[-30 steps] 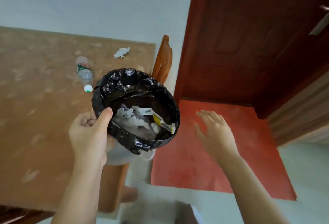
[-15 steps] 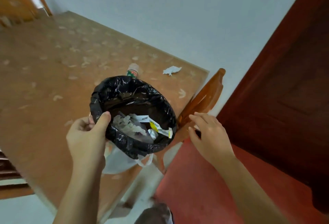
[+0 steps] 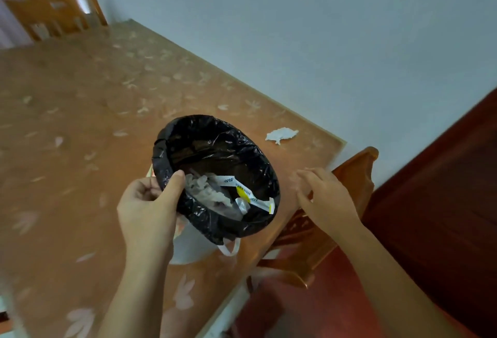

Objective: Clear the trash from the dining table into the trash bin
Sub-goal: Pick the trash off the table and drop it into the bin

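My left hand (image 3: 150, 208) grips the near rim of a small white trash bin (image 3: 193, 246) lined with a black bag (image 3: 215, 149), held above the dining table (image 3: 67, 176). Inside the bin lie crumpled clear plastic and white-and-yellow wrappers (image 3: 250, 196). My right hand (image 3: 326, 198) hovers to the right of the bin with fingers spread and holds nothing. A crumpled white tissue (image 3: 281, 134) lies on the table near its far right corner, beyond both hands. The plastic bottle seen earlier is hidden behind the bin.
A wooden chair (image 3: 347, 203) stands at the table's right edge, under my right hand. Another wooden chair (image 3: 51, 15) is at the far left end. A pale wall runs along the table's far side and a dark red door (image 3: 443, 203) is on the right.
The view has swung left and the bin has come over the table, covering the bottle. My right hand has moved from above the red floor to the table's right edge by the chair.
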A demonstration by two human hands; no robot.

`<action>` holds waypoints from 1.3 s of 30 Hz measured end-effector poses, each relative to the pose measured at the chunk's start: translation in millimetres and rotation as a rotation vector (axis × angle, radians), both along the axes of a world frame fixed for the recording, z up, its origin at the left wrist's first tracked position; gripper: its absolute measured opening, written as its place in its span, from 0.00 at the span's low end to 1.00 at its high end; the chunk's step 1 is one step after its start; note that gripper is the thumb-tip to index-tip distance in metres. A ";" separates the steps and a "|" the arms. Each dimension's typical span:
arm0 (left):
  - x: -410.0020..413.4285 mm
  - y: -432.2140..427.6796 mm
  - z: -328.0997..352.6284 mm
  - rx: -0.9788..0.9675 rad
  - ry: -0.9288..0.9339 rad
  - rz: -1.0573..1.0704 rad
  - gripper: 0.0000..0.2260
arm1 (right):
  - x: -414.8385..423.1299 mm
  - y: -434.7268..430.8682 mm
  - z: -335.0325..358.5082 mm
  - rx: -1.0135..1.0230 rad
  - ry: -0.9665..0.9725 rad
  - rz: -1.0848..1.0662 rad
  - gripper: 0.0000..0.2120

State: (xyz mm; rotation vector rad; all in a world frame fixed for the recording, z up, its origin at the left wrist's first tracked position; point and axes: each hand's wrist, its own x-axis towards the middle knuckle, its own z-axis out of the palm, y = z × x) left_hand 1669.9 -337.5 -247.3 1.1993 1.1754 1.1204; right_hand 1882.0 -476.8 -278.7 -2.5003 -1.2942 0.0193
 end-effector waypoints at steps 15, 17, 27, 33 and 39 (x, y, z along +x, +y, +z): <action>128.9 -9.8 10.6 0.128 0.253 0.301 0.15 | 194.5 101.2 -49.7 -0.105 0.101 0.253 0.15; 144.3 -10.7 9.4 0.123 0.277 0.347 0.15 | 214.0 114.1 -57.8 -0.117 0.127 0.277 0.15; 172.7 -6.9 4.6 0.072 0.377 0.439 0.14 | 262.8 179.1 -113.7 -0.183 0.332 0.304 0.21; 173.6 -3.3 4.2 0.061 0.372 0.482 0.12 | 266.2 203.0 -140.9 -0.235 0.396 0.241 0.24; 173.4 -4.3 2.8 0.037 0.345 0.497 0.14 | 258.8 199.9 -157.5 -0.276 0.346 0.224 0.18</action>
